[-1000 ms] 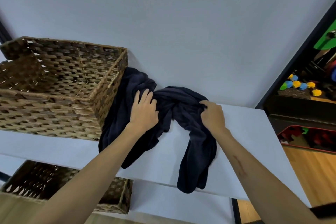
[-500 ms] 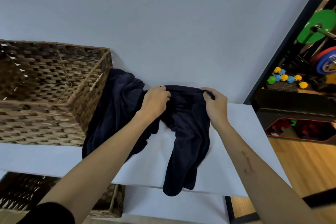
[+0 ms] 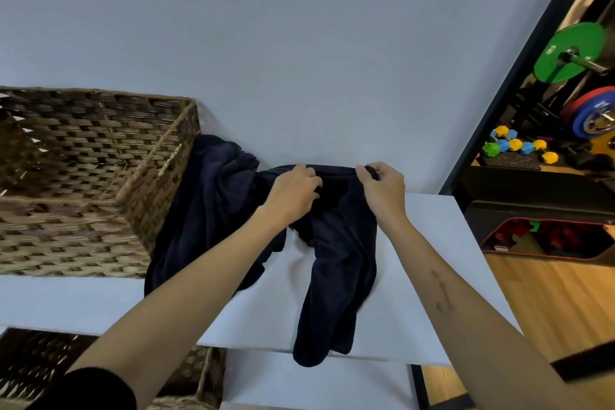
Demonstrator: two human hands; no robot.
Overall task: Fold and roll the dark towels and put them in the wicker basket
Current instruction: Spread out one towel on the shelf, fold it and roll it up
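Observation:
A dark navy towel (image 3: pixel 336 263) hangs from both my hands over the white shelf top (image 3: pixel 432 243), its lower end drooping past the front edge. My left hand (image 3: pixel 293 191) pinches its upper edge on the left. At the right corner of that edge my right hand (image 3: pixel 382 186) grips it. A second dark towel (image 3: pixel 206 206) lies crumpled against the right wall of the wicker basket (image 3: pixel 159 173), which stands open at the left on the same shelf.
A pale wall rises directly behind the shelf. Another wicker basket (image 3: pixel 199 373) sits on a lower level at bottom left. To the right, past a black frame, are weight plates (image 3: pixel 570 53), small coloured dumbbells (image 3: pixel 515 146) and a wooden floor.
Both hands have shifted from the bunched cloth to its top edge and raised it, so the towel now hangs straighter. The view has drifted right and up.

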